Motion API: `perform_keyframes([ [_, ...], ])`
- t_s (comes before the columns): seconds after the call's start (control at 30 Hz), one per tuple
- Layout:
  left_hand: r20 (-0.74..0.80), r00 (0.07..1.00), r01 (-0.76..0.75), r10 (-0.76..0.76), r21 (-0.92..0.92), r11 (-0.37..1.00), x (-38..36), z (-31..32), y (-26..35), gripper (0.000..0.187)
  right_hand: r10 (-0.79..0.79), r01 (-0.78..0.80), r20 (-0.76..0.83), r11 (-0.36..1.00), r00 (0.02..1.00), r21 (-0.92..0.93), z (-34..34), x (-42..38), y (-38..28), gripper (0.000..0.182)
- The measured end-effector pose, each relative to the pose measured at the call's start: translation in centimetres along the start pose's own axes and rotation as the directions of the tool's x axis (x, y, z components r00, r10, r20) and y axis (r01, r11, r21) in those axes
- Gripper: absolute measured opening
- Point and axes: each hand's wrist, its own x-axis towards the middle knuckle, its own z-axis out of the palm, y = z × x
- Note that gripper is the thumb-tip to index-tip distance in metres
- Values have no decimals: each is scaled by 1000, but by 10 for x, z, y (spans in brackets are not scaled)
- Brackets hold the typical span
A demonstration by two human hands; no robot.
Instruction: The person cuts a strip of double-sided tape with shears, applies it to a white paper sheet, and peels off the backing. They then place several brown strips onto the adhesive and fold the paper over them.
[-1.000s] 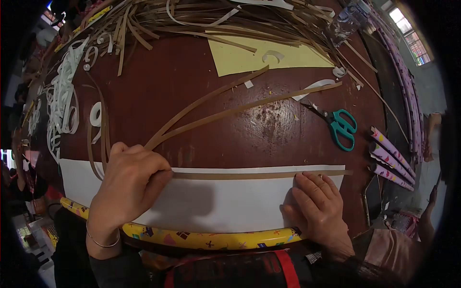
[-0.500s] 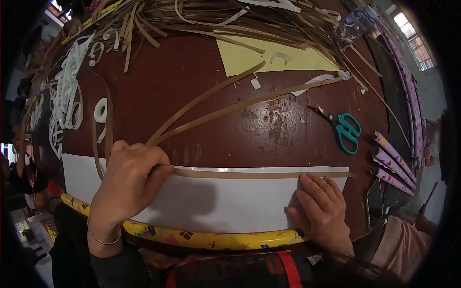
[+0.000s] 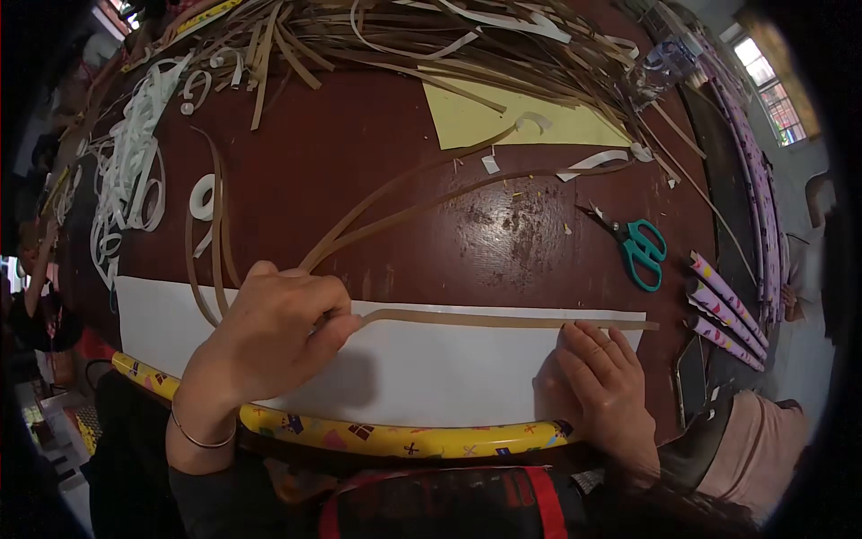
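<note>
My left hand (image 3: 285, 328) is closed around brown flat strips, one of which runs right along the upper edge of a white sheet (image 3: 449, 386). Near the left fingers this brown strip (image 3: 467, 318) rises a little off the sheet; farther right it lies flat. Other lengths of brown strip (image 3: 395, 216) fan out above the left hand, and more loop down at its left. My right hand (image 3: 606, 382) rests with its fingers flat at the strip's right part, fingertips touching it. Along the sheet's near edge lies a yellow patterned paper roll (image 3: 404, 442).
Teal-handled scissors (image 3: 644, 253) lie at the right, near purple patterned rolls (image 3: 727, 319) and a dark phone-like object (image 3: 691, 382). A white tape roll (image 3: 203, 198) and tangled white strips (image 3: 135, 153) are at the left. Brown strips (image 3: 395, 40) pile over yellow paper (image 3: 467, 117) at the back.
My left hand has moved right along the sheet's edge, and the strip beside it now bows upward. The right hand stays on the strip. The view has shifted slightly.
</note>
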Motion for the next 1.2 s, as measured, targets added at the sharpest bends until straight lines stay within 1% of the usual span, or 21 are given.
perform_keyframes([
  [0.1,-50,999,-22,19,-57,998,1,7,-2,11,-35,35,-9,999,999,-37,-9,8,-8,28],
  [0.17,-76,996,-57,52,-72,996,4,8,-4,15,-64,62,-26,997,998,-46,-15,19,-15,28],
  [0.23,-65,996,-60,53,-109,992,6,11,-12,16,-209,204,-86,977,974,-58,-19,40,-24,26],
  [0.27,-49,998,-57,50,-144,988,7,11,-14,18,-312,307,-129,950,941,-63,-18,56,-28,21],
  [0.3,-55,997,-61,54,-146,987,7,9,-13,18,-315,308,-127,949,941,-71,-12,71,-32,21],
  [0.37,39,997,73,-68,-153,985,8,6,-9,23,-492,499,-151,867,857,6,5,101,-42,19],
  [0.4,33,997,71,-67,-157,985,7,7,-11,23,-496,502,-148,865,855,1,11,116,-47,19],
  [0.47,-70,996,-60,46,-210,976,6,14,-19,21,-542,558,-151,824,827,97,20,143,-56,19],
  [0.5,-76,996,-59,44,-213,975,6,13,-20,21,-547,562,-148,821,824,94,22,151,-59,19],
  [0.6,-67,998,-22,7,-221,975,6,12,-21,22,-578,580,-57,809,814,91,28,162,-65,20],
  [0.7,-41,999,-4,-6,-251,968,8,9,-23,22,-562,565,-58,823,825,54,37,164,-64,19],
  [0.77,-53,999,-20,7,-247,969,9,10,-26,21,-532,537,-127,844,837,9,41,164,-64,17],
  [0.8,-55,998,-18,5,-248,969,8,9,-26,21,-535,540,-127,842,835,9,42,164,-65,17],
  [0.87,-150,988,-24,-32,-356,934,6,5,-23,20,-470,479,-121,877,874,48,44,164,-66,15],
  [0.9,-148,988,-22,-33,-355,934,6,5,-25,20,-470,478,-121,877,874,51,45,164,-66,15],
  [0.97,-225,971,-155,87,-306,939,4,4,-29,24,-434,446,-208,895,877,13,44,166,-65,22],
  [1.0,-223,971,-155,87,-306,939,3,4,-31,24,-432,445,-208,896,877,14,43,165,-65,22],
  [1.07,-172,971,-182,164,-94,979,3,4,-35,30,-387,402,-230,915,893,22,37,164,-64,19],
  [1.1,-169,972,-184,166,-96,978,2,5,-36,30,-384,399,-229,917,894,23,35,163,-62,19],
  [1.17,-183,965,-172,187,94,981,1,8,-38,33,-371,385,-267,923,889,-1,31,160,-57,16],
  [1.2,-179,965,-175,189,90,980,1,8,-39,33,-366,380,-264,925,892,0,30,157,-55,16],
])
